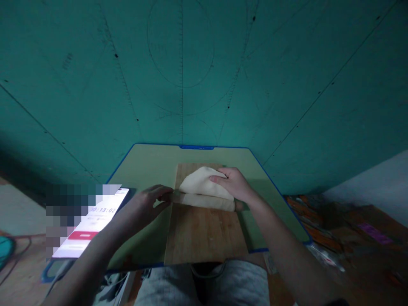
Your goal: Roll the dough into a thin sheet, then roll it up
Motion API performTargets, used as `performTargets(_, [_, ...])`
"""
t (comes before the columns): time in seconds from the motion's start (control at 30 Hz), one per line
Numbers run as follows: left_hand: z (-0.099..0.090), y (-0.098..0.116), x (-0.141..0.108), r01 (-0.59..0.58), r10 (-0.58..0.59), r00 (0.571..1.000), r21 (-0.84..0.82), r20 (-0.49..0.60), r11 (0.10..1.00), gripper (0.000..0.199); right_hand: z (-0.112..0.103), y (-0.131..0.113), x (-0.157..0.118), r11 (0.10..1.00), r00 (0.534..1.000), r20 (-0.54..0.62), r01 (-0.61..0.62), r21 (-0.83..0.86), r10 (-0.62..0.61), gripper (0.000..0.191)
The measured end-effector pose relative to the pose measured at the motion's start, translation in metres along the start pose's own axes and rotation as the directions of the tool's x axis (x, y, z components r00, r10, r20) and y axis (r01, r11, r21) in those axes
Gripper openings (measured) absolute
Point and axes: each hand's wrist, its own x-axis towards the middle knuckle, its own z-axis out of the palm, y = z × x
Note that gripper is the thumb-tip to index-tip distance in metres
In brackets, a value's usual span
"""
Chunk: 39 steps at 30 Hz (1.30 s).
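A flat sheet of pale dough [200, 181] lies on a wooden board [204, 233]. Its near edge is wrapped around a rolling pin [178, 197] that lies crosswise on the board; the pin's right end sticks out past the dough. My left hand [156, 198] is at the pin's left end, fingers closed around it. At the dough's upper right edge is my right hand [232, 182], its thumb on top of the sheet and its fingers at the edge, pinching it.
The board rests on a pale green table [146, 165] with a blue rim. A lit phone [92, 225] showing a timer stands at the left. Behind is a green wall [197, 76]; cardboard [366, 229] lies at the right.
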Motion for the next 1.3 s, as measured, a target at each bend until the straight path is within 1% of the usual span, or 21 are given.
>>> performTargets(0.07, [0.004,0.0,-0.001,-0.064,0.065,0.998,0.041,-0.012,0.997,0.027,-0.002,-0.003,0.005,0.998,1.0,0.013,0.001,0.056,-0.002,0.028])
performTargets(0.13, [0.007,0.003,0.001,-0.101,0.101,0.995,0.104,0.005,0.989,0.026,-0.003,-0.005,0.008,0.996,1.0,0.016,-0.003,0.088,0.001,0.029])
performTargets(0.23, [0.011,0.009,0.008,-0.101,0.095,0.995,0.22,0.037,0.97,0.024,-0.008,-0.01,0.012,0.997,1.0,0.01,0.0,0.081,0.0,0.032])
performTargets(0.3, [0.014,0.012,0.012,-0.092,0.082,0.995,0.259,0.049,0.961,0.024,-0.012,-0.014,0.014,0.998,1.0,0.009,0.025,0.065,-0.025,0.033])
performTargets(0.4, [0.018,0.014,0.017,-0.111,0.1,0.994,0.28,0.054,0.954,0.023,-0.019,-0.023,0.016,0.996,0.997,-0.013,0.08,0.029,-0.08,0.033])
performTargets(0.53, [0.019,0.014,0.019,-0.169,0.152,0.985,0.316,0.078,0.934,0.018,-0.03,-0.037,0.019,0.994,0.993,-0.043,0.11,0.016,-0.109,0.032])
performTargets(0.63, [0.018,0.015,0.019,-0.174,0.144,0.983,0.329,0.115,0.928,0.016,-0.037,-0.045,0.021,0.991,0.989,-0.066,0.132,0.01,-0.131,0.032])
performTargets(0.73, [0.02,0.018,0.017,-0.179,0.149,0.983,0.359,0.111,0.916,0.021,-0.041,-0.052,0.025,0.986,0.984,-0.074,0.164,-0.002,-0.164,0.032])
performTargets(0.87, [0.028,0.022,0.016,-0.253,0.227,0.967,0.37,0.114,0.894,0.029,-0.046,-0.059,0.03,0.98,0.976,-0.09,0.196,-0.033,-0.198,0.032])
performTargets(0.97, [0.027,0.023,0.014,-0.277,0.241,0.96,0.359,0.143,0.891,0.023,-0.051,-0.065,0.032,0.972,0.966,-0.117,0.221,-0.074,-0.229,0.032])
performTargets(1.03, [0.021,0.019,0.009,-0.258,0.22,0.965,0.357,0.145,0.898,0.018,-0.056,-0.069,0.032,0.964,0.957,-0.132,0.246,-0.1,-0.258,0.032])
performTargets(1.1, [0.01,0.013,0.002,-0.22,0.2,0.975,0.331,0.092,0.918,0.017,-0.06,-0.074,0.032,0.954,0.946,-0.146,0.271,-0.125,-0.288,0.031])
performTargets(1.17, [-0.001,0.004,-0.008,-0.164,0.171,0.985,0.291,0.003,0.942,0.013,-0.062,-0.079,0.032,0.946,0.939,-0.153,0.288,-0.148,-0.31,0.03])
performTargets(1.23, [-0.011,-0.003,-0.019,-0.108,0.135,0.987,0.261,-0.085,0.959,0.013,-0.063,-0.083,0.033,0.942,0.935,-0.151,0.297,-0.157,-0.32,0.029])
performTargets(1.3, [-0.017,-0.007,-0.03,-0.071,0.114,0.981,0.26,-0.155,0.963,0.017,-0.062,-0.087,0.037,0.936,0.927,-0.164,0.312,-0.161,-0.337,0.029])
